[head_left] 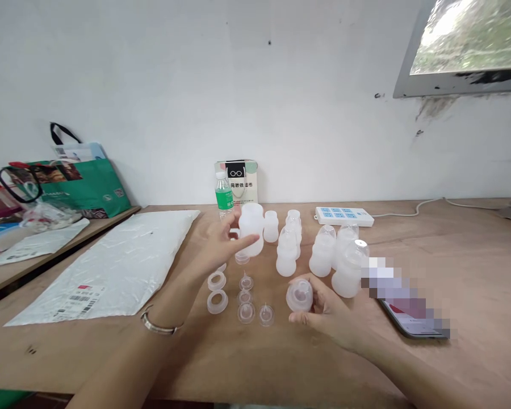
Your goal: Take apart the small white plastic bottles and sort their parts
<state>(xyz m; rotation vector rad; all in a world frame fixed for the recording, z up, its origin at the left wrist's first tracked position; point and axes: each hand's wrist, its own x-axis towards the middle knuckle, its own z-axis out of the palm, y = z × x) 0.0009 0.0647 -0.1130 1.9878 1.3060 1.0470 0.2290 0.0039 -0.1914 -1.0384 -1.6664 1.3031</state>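
My left hand (234, 238) grips a frosted white baby bottle body (252, 227), raised a little above the table. In my right hand (321, 309) is a translucent bottle top (300, 295), apparently a collar with a nipple, its far side turned towards me. Between the hands, clear silicone nipples (246, 312) stand on the table, with white collar rings (217, 301) to their left. Open bottle bodies (286, 262) stand in a row behind. Further right, several bottles (347, 278) wear clear dome caps (357, 250).
A white mailing bag (111, 261) covers the table's left part. At the wall stand a water bottle (223, 196) and a paper bag (249, 182). A power strip (344, 216) lies at the back right, and a phone (413, 318) lies near my right arm. A green bag (85, 187) is far left.
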